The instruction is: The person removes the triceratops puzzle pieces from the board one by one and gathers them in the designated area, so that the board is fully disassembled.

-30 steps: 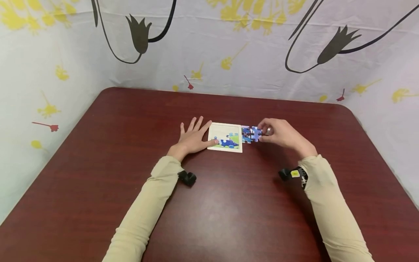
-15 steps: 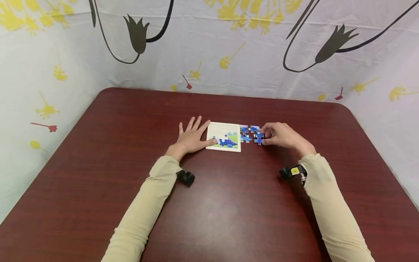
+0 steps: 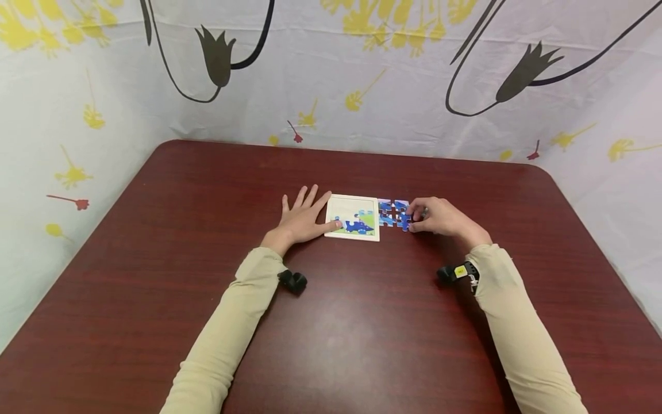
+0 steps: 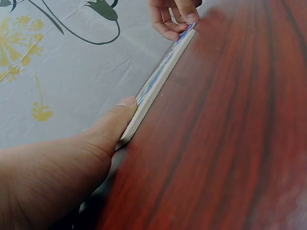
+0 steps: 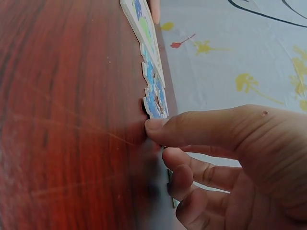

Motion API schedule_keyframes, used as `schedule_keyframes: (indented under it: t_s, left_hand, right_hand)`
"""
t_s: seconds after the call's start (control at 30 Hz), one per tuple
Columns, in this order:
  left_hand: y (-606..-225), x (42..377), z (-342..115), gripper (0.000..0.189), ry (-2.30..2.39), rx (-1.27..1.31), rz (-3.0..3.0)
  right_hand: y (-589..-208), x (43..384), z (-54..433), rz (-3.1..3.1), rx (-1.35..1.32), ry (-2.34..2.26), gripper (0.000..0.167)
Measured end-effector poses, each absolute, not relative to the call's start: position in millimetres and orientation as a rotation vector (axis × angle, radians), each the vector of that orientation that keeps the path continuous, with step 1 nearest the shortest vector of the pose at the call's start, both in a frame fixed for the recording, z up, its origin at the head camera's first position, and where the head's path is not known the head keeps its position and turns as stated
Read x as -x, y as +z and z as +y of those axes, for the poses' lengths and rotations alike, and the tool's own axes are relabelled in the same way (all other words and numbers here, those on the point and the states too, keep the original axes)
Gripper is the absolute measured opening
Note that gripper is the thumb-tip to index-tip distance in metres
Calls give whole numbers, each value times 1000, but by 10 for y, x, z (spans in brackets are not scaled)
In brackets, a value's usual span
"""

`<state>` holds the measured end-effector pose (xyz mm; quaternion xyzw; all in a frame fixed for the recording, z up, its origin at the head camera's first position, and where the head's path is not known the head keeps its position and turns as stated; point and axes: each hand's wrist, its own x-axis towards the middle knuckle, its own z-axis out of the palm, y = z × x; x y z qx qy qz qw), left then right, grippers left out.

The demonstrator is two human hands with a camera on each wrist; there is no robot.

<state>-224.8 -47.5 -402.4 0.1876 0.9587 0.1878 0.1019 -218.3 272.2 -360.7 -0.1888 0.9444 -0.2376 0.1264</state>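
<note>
In the head view my left hand (image 3: pixel 300 223) lies with its fingers spread beside a shallow white puzzle tray (image 3: pixel 351 237), its thumb resting on the near left part. Several pieces in the tray form part of a blue and green picture. My right hand (image 3: pixel 441 217) pinches a dark blue jigsaw piece (image 3: pixel 404 222) between thumb and fingers. That piece lies close to several loose blue jigsaw pieces (image 3: pixel 385 219) along the tray's right side. In the right wrist view the thumb (image 5: pixel 163 129) touches the edge of the blue piece (image 5: pixel 151 103), and the other fingers are curled.
Under everything is a dark red-brown table (image 3: pixel 331 322) with rounded far corners. Behind it hangs a white cloth (image 3: pixel 331 80) printed with flowers. A black device is strapped at each wrist.
My right hand has brought the dark blue piece into sight and moved it slightly left, towards the loose pieces by the tray. The left hand stays on the tray.
</note>
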Motion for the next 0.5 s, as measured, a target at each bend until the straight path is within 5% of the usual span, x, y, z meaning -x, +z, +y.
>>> schedule_keyframes:
  t_s: [0.5]
  left_hand:
    - [-4026, 2244, -470, 86, 549, -551, 2836]
  right_hand:
    - [-3587, 2163, 2718, 2752, 544, -669, 26]
